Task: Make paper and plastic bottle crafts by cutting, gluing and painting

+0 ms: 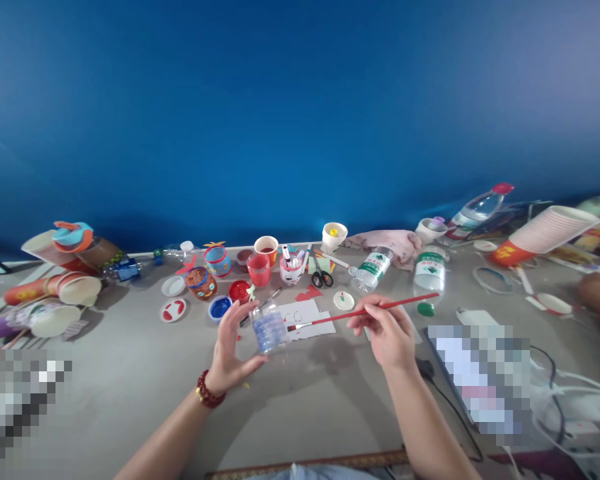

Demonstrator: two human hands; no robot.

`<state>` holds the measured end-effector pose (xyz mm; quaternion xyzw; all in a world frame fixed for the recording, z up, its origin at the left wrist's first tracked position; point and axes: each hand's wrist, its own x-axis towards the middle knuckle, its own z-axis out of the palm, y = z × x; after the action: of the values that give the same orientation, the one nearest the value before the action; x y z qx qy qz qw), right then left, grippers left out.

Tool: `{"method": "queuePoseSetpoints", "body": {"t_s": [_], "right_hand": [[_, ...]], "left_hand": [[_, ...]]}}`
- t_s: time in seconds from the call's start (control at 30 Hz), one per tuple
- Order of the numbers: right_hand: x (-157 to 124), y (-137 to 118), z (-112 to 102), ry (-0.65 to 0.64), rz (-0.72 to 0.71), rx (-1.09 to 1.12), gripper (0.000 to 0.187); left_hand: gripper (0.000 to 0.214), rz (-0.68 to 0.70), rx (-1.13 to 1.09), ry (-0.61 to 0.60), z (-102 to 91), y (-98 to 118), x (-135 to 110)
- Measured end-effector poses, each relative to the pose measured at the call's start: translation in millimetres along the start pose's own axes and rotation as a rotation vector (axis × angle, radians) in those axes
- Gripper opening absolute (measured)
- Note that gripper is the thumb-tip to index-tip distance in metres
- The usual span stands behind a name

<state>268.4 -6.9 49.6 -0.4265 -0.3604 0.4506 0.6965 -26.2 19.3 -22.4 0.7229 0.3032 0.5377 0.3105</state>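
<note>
Between the thumb and fingers of my left hand (pixel 231 350) is a clear plastic bottle piece (pixel 270 329), streaked with blue paint and tilted. My right hand (pixel 387 330) pinches a red paintbrush (pixel 340 317), its bristle end pointing left, close to the bottle piece's right side. I cannot tell whether the bristles touch it. Behind the bottle piece lies white paper (pixel 305 312) with drawn marks. Just beyond my left hand stand an open pot of blue paint (pixel 221 308) and one of red paint (pixel 239 291).
Black scissors (pixel 323 273), a pen cup (pixel 291 271) and a red cup (pixel 259 269) stand farther back. Two labelled bottles (pixel 373 269) are right of centre. A phone (pixel 473 380) with cables lies at right. Stacked paper cups (pixel 545 235) lean at far right; painted cups (pixel 201 283) stand left of centre.
</note>
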Motion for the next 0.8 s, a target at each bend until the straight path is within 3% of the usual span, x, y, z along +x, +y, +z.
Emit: {"method": "queuePoseSetpoints", "body": {"t_s": [0.23,0.43,0.8], "right_hand": [[-2,2,12,-0.125,0.106,-0.010,0.013],[4,-1,6,-0.004,0.034,-0.020,0.010],[-7,-8,19,0.009,-0.099,-0.022,0.009]], "left_hand": [[0.107,0.008,0.003,-0.012,-0.4,-1,-1],[0.106,0.008,-0.016,-0.006,-0.5,0,-1],[0.105,-0.030,0.078,0.005,-1.0,4,-3]]}}
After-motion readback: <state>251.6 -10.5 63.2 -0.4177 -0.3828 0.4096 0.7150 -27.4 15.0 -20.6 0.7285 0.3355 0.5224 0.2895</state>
